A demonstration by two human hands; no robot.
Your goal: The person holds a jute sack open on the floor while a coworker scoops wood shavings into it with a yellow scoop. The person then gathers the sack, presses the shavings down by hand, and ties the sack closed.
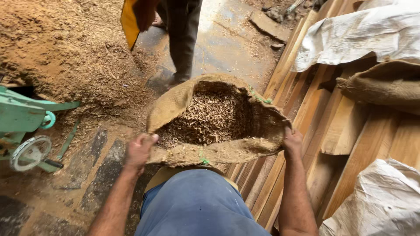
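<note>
A brown burlap sack stands open in front of me, partly filled with wood chips. My left hand grips the sack's rolled rim on the left side. On the right side my right hand holds the rim the same way. Both hands keep the mouth spread wide. My knee in blue cloth sits just below the sack.
A big heap of sawdust fills the upper left. A green machine with a handwheel stands at the left edge. Another person's legs stand behind the sack, beside a yellow flat object. Wooden planks, white sacks and another burlap sack lie to the right.
</note>
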